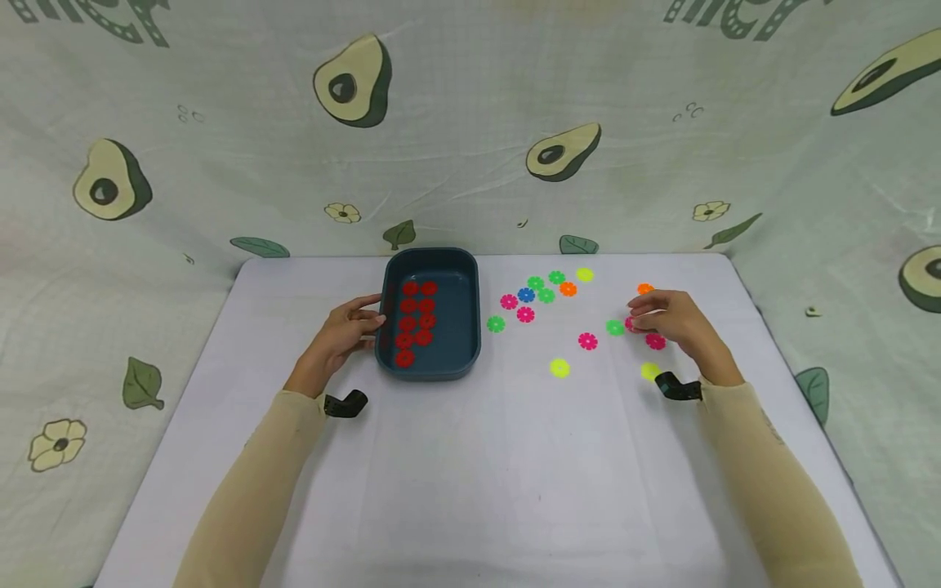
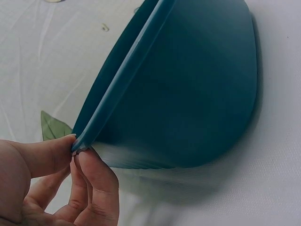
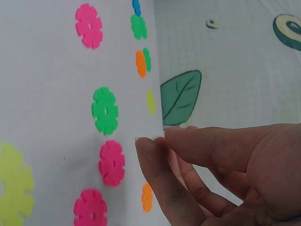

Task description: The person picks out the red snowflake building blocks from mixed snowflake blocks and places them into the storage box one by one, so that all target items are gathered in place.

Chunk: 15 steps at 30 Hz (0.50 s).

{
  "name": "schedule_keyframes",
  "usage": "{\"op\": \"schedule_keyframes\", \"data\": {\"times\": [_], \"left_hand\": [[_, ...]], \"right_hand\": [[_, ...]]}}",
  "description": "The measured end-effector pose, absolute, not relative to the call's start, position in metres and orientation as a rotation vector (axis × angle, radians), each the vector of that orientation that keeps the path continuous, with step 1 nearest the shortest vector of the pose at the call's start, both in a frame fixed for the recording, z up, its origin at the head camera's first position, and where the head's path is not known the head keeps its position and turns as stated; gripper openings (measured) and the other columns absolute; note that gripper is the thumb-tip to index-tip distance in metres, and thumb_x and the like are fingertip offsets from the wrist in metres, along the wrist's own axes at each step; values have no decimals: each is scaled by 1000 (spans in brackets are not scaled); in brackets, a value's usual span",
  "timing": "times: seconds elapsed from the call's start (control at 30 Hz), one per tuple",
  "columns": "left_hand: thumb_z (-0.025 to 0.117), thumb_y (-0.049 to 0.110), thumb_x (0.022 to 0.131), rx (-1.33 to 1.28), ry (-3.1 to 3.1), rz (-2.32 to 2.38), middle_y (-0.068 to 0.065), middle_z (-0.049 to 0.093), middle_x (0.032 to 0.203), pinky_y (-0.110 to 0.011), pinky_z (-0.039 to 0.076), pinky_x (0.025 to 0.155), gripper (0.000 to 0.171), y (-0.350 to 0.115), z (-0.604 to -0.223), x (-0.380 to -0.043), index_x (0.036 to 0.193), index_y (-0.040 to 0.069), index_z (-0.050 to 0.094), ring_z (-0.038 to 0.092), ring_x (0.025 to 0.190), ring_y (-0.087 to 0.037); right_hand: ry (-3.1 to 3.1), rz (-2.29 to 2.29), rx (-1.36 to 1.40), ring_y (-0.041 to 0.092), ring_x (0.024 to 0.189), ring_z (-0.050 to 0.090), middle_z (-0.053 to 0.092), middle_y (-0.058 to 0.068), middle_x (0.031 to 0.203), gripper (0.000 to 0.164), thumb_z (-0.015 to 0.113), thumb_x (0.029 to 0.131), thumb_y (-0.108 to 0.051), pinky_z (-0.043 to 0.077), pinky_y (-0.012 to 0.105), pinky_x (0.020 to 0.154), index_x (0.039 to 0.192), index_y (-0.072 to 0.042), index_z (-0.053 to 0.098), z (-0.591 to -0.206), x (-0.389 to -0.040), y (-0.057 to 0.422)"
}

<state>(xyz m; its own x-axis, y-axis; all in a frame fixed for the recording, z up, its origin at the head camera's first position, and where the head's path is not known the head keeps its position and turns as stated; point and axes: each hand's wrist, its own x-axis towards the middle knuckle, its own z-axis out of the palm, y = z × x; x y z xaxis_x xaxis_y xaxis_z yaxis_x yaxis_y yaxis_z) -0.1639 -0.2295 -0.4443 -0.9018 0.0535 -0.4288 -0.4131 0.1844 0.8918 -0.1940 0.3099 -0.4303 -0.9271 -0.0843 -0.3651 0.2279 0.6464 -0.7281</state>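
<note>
My left hand [image 1: 347, 333] pinches the left rim of a dark teal plastic tub [image 1: 430, 373], its thumb on top of the rim and fingers beneath, as the left wrist view shows. Several red flower-shaped notched discs [image 1: 405, 358] lie along the left half of the tub's floor. Over the right part of the table hovers my right hand [image 1: 672, 318], fingers bent loosely with a gap between thumb and index fingertip, holding nothing visible. Close below it lie a pink disc [image 3: 112, 163], a second pink disc [image 3: 91, 209], a green disc [image 3: 105, 111] and an orange disc [image 3: 147, 197].
Between tub and right hand, more discs are scattered: a blue disc [image 1: 526, 295], several green and pink ones, an orange disc [image 1: 568, 289] and a yellow disc [image 1: 560, 367]. A white cloth covers the table [image 1: 470, 490]. Behind it hangs an avocado-print curtain [image 1: 456, 147].
</note>
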Motion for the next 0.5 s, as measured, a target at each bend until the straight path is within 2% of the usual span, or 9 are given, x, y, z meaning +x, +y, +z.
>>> {"op": "schedule_keyframes", "data": {"times": [0.1, 0.17, 0.23, 0.33, 0.4, 0.5], "left_hand": [[60, 12, 109, -336, 2109, 1761, -9, 55, 131, -24, 54, 80, 62, -230, -445, -164, 166, 16, 37, 63, 105, -16], [60, 12, 109, -332, 2112, 1761, -8, 55, 129, -24, 53, 80, 62, -230, -445, -164, 166, 15, 37, 62, 104, -15], [60, 12, 109, -332, 2111, 1762, -7, 55, 128, -24, 54, 79, 62, -230, -444, -164, 166, 15, 37, 63, 104, -16], [60, 12, 109, -330, 2109, 1761, -7, 55, 129, -24, 54, 80, 62, -230, -444, -163, 166, 15, 36, 63, 105, -17], [60, 12, 109, -331, 2109, 1759, -7, 55, 130, -25, 54, 81, 62, -230, -444, -163, 166, 15, 36, 63, 106, -17], [60, 13, 109, -332, 2114, 1754, -7, 55, 130, -25, 54, 82, 62, -230, -444, -163, 166, 15, 36, 63, 105, -16]], "right_hand": [[2537, -1169, 162, 34, 120, 60, 57, 29, 142, 44, 65, 105, -10, 49, 37, 96, 145, 6, 55, -435, -190, 320], [2550, -1183, 198, 39, 122, 59, 57, 29, 142, 44, 64, 105, -9, 51, 30, 95, 145, 6, 55, -437, -188, 327], [2567, -1196, 226, 32, 115, 64, 58, 30, 140, 43, 64, 105, -8, 53, 21, 88, 144, 7, 55, -439, -186, 333], [2576, -1241, 255, 12, 93, 69, 60, 31, 135, 42, 65, 104, -6, 52, 9, 73, 142, 10, 56, -443, -184, 342], [2573, -1280, 270, 0, 83, 67, 62, 31, 132, 42, 65, 103, -3, 53, 10, 74, 142, 12, 56, -445, -182, 349], [2572, -1307, 304, -4, 79, 66, 64, 30, 128, 43, 66, 103, -3, 54, 10, 73, 142, 13, 55, -448, -180, 357]]}}
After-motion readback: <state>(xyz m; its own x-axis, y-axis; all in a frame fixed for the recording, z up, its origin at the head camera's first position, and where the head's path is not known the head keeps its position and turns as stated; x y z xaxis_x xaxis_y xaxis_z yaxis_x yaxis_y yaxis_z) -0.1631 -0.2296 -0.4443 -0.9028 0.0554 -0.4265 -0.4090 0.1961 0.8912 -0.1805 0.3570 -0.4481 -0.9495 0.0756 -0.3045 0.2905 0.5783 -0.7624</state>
